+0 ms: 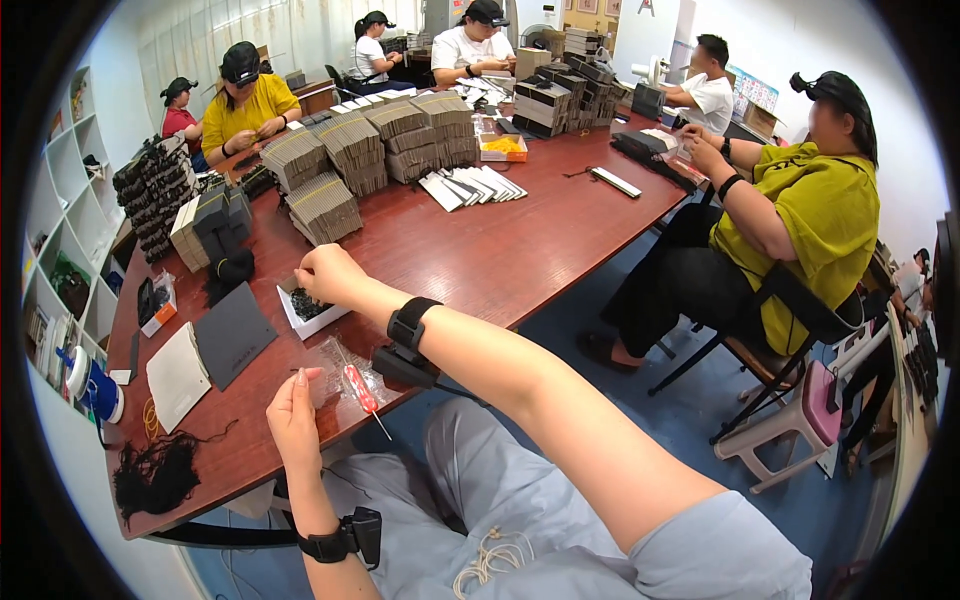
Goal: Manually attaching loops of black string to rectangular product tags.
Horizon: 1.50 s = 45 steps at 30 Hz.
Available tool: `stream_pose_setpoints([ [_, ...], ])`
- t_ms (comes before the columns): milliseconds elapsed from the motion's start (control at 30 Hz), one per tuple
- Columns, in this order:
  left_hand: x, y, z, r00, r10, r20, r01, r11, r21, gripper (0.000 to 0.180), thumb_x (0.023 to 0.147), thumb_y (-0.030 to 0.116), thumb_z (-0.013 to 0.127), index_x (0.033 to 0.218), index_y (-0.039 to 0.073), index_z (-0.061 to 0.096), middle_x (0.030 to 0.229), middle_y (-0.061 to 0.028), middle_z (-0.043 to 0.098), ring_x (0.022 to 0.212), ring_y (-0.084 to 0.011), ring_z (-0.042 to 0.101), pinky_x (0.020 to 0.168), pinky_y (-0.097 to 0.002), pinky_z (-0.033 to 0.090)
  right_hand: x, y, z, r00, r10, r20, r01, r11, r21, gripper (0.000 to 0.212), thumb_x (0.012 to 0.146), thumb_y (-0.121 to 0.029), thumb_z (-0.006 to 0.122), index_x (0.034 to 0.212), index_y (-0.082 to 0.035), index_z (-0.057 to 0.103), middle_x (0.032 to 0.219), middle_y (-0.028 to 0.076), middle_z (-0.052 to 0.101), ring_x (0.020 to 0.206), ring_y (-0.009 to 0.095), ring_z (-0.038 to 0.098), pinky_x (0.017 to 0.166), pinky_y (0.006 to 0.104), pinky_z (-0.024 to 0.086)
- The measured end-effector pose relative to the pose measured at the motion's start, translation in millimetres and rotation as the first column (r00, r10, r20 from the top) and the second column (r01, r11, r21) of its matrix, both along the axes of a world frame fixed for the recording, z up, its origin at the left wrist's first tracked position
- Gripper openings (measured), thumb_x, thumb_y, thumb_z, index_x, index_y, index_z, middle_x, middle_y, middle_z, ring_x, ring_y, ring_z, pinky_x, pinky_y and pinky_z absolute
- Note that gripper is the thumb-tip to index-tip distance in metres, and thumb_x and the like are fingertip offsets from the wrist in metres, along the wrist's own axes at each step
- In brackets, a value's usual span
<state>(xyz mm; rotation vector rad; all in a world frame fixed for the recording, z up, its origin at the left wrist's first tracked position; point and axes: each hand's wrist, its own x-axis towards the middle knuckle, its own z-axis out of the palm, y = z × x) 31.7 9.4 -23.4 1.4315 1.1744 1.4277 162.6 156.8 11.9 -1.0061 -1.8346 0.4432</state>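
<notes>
My right hand (328, 275) reaches across the table, its fingers bent and drawn together at a small white box (318, 326) of tiny black pieces (304, 303). Whatever lies between those fingertips is hidden. Nearer the table edge, my left hand (294, 415) is raised with fingers stretched loosely upward and nothing visible in it. To its right, a red-handled tool (358, 388) with a thin shaft lies on a clear plastic bag (335, 362). Left of the box, a dark grey folded card (236, 335) sits beside a pale grey sheet (178, 378).
Black cords (160, 475) lie in a heap at the table's near left corner, below a blue-and-white jug (100, 390). Stacked grey-brown boxes (350, 150) and fanned white cards (472, 186) stand farther back. A person in a yellow-green shirt (815, 215) sits at right; others work around the table.
</notes>
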Motion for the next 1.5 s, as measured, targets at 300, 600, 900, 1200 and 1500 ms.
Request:
stream_pose_setpoints([
  [300,5,-1,5,0.998,0.057,-0.019,-0.058,0.998,-0.035,0.023,0.086,0.014,0.044,0.097,-0.001,0.057,0.059,0.0086,0.037,0.050,0.0001,0.025,0.043,-0.0176,0.017,6,-3,-4,1.000,-0.001,-0.023,0.005,0.983,0.184,0.015,0.073,-0.007,0.053,0.071,0.006,0.061,0.052,0.013,0.057,0.044,0.015,0.057,0.043,0.0251,0.044],
  [600,5,-8,9,0.998,-0.047,0.030,0.049,0.997,-0.067,0.024,0.086,0.016,0.044,0.099,-0.001,0.056,0.055,0.0104,0.031,0.045,0.0020,0.021,0.040,-0.0172,0.013,18,-64,4,0.897,0.158,-0.413,-0.235,0.962,-0.142,0.022,0.080,-0.012,0.050,0.070,0.005,0.059,0.055,0.006,0.058,0.048,0.009,0.055,0.043,0.0221,0.044],
  [900,24,-69,16,0.990,-0.071,0.126,0.082,0.993,-0.090,0.028,0.086,0.016,0.044,0.104,-0.004,0.053,0.055,0.0080,0.038,0.043,0.0025,0.022,0.039,-0.0152,0.014,31,-189,-24,0.756,0.293,-0.586,-0.613,0.631,-0.475,0.023,0.082,-0.018,0.052,0.074,0.003,0.055,0.061,0.006,0.057,0.052,0.010,0.056,0.046,0.0195,0.045],
  [1200,18,-99,2,0.996,-0.055,0.076,0.068,0.982,-0.179,0.019,0.082,0.006,0.049,0.096,-0.004,0.058,0.065,0.0013,0.054,0.050,0.0004,0.037,0.044,-0.0138,0.027,29,-221,-41,0.735,0.257,-0.627,-0.598,0.681,-0.422,0.017,0.078,-0.011,0.054,0.069,0.004,0.053,0.057,0.007,0.054,0.050,0.011,0.055,0.045,0.0217,0.045],
  [1500,29,-119,-7,0.989,0.111,0.102,-0.105,0.993,-0.055,0.009,0.076,-0.002,0.056,0.083,-0.006,0.060,0.078,-0.0080,0.060,0.068,-0.0086,0.055,0.062,-0.0188,0.043,35,-234,-36,0.765,0.122,-0.632,-0.591,0.521,-0.616,0.013,0.077,-0.008,0.057,0.086,0.001,0.060,0.073,0.008,0.061,0.059,0.010,0.058,0.051,0.0211,0.048],
])
